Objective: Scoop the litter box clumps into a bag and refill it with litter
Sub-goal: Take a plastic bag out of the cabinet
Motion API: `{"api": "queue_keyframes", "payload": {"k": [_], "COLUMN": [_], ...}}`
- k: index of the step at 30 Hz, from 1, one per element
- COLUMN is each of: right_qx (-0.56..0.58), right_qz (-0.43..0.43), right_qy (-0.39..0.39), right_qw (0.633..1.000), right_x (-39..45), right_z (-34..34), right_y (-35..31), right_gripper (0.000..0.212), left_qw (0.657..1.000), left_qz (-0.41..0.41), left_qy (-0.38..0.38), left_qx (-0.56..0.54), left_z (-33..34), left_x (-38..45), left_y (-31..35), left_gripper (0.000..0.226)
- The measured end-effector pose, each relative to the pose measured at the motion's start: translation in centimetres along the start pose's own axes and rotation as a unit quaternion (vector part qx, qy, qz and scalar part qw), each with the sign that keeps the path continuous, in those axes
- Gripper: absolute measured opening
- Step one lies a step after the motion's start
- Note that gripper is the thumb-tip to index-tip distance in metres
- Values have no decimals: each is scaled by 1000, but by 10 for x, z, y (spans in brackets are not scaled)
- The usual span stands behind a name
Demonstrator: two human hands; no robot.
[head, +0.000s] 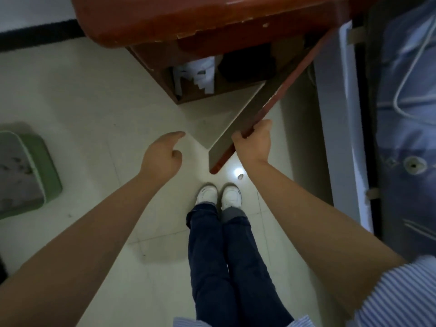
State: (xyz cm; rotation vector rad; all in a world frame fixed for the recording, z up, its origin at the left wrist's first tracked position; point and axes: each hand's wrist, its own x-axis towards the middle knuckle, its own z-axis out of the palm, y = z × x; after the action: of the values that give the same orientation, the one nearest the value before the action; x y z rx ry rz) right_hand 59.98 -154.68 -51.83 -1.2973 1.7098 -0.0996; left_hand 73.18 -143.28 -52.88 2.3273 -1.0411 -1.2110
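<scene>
The green litter box (35, 166) sits on the floor at the left edge, filled with grey litter showing dark clumps. My right hand (253, 143) grips the top edge of a reddish-brown cabinet door (266, 107), which stands swung open. My left hand (162, 155) hovers beside the door, holding nothing, fingers loosely curled with the index finger extended. Inside the open cabinet (200, 74) I see white plastic bags (195, 72) and a dark object (247, 67). No scoop is in view.
The red-brown desk top (188, 17) overhangs the cabinet. A bed with blue bedding (408, 114) and a grey frame runs along the right. My feet in white shoes (219, 194) stand on pale floor tiles, with a small scrap (240, 177) just ahead.
</scene>
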Motion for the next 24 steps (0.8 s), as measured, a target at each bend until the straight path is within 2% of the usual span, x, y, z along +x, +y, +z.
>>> {"api": "queue_keyframes", "payload": {"k": [3, 5, 7, 9, 11, 14, 16, 19, 21, 24], "right_qx": [-3, -12, -53, -101, -136, -159, -159, -180, -210, -260], "right_qz": [27, 56, 54, 31, 20, 15, 23, 31, 33, -13], "right_qy": [24, 30, 30, 29, 31, 68, 104, 140, 167, 208], "right_qw": [999, 998, 997, 994, 990, 985, 982, 973, 963, 943], "right_x": [-8, -12, -12, -9, -7, -7, -3, 11, 20, 32], "right_z": [-31, -51, -67, -80, -91, -107, -120, -141, -155, -164], "right_y": [33, 52, 68, 78, 87, 104, 115, 127, 135, 145], "right_gripper": [28, 31, 26, 24, 25, 26, 27, 33, 40, 58], "left_qw": [991, 968, 935, 905, 857, 794, 800, 804, 824, 827], "left_qz": [96, 191, 262, 298, 400, 445, 382, 369, 362, 364], "left_qy": [-8, -5, -44, -72, -50, -56, -121, -101, -91, -83], "left_qx": [97, 163, 237, 295, 321, 410, 447, 455, 426, 420], "left_z": [9, 24, 47, 73, 96, 125, 139, 158, 174, 188], "left_x": [13, 26, 39, 50, 56, 65, 67, 68, 68, 71], "left_y": [28, 58, 95, 126, 155, 179, 191, 207, 220, 239], "left_gripper": [49, 52, 50, 52, 49, 47, 50, 51, 51, 52]}}
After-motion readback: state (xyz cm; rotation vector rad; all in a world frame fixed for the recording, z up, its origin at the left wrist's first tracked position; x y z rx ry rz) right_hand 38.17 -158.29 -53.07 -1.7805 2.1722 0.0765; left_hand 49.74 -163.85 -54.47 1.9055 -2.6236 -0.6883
